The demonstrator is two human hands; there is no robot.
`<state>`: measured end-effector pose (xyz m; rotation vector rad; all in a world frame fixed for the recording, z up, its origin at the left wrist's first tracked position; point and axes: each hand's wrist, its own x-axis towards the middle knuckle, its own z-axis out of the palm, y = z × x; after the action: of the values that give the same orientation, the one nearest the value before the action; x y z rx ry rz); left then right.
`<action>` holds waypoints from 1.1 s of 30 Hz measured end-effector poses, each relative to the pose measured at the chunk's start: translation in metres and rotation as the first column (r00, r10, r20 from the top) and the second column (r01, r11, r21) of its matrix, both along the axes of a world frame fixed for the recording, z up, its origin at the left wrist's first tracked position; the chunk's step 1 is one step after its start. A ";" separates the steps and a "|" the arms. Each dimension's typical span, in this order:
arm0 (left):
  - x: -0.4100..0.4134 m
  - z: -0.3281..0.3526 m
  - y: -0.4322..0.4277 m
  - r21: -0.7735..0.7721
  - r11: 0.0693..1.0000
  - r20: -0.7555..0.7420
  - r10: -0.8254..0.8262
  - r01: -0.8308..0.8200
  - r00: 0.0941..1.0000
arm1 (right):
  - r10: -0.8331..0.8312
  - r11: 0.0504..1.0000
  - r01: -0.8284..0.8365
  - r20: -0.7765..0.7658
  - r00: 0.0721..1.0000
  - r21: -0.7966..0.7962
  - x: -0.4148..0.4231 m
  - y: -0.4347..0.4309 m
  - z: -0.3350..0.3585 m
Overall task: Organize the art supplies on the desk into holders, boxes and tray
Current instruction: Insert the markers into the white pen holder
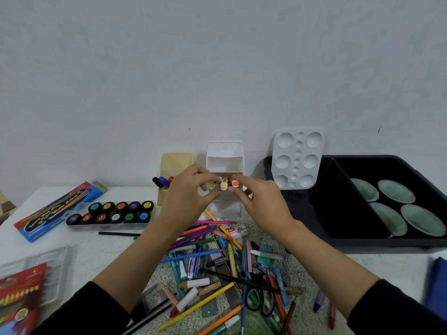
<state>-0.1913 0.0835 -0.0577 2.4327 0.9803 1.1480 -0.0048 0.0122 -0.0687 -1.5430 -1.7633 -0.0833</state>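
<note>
just above the frame's centre, the left hand (191, 189) and right hand (254, 197) together pinch a small row of highlighters (223, 184), green, yellow and orange caps facing the camera, in front of the white holder (225, 158). both hands' fingers curl round the bundle. these look light, stiff and smooth-sided, so a loose clutch may let one slide; pressing the outer two inward seems safest. a pile of pens (217, 262) lies in the lower centre.

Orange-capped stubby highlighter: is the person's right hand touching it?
Touching. The head view shows the right hand with its fingertips closed over the orange-capped stubby highlighter, no gap visible.
</note>
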 end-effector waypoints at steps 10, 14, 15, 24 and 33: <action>0.009 -0.009 -0.005 -0.487 0.863 0.328 0.037 0.136 0.944 | -0.095 0.988 0.111 0.136 0.986 -0.111 -0.011 0.001 0.003; 0.016 -0.015 0.001 -0.476 0.869 0.364 0.059 0.132 0.929 | -0.131 0.985 0.142 0.115 0.985 -0.097 -0.013 0.002 0.003; 0.017 -0.017 0.002 -0.475 0.871 0.368 0.062 0.129 0.928 | -0.133 0.985 0.144 0.107 0.985 -0.096 -0.013 0.003 0.002; 0.023 -0.020 0.008 -0.432 0.898 0.353 0.086 0.081 0.932 | -0.177 0.962 0.216 0.220 0.959 -0.167 -0.016 0.012 0.002; 0.020 -0.023 0.011 -0.451 0.888 0.343 0.085 0.085 0.935 | -0.210 0.977 0.207 0.105 0.972 0.043 -0.011 0.014 -0.002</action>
<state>-0.1716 0.0945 -0.0805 1.7757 0.9971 1.1433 -0.0162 0.0258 -0.0708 -1.7251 -1.6687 -0.3034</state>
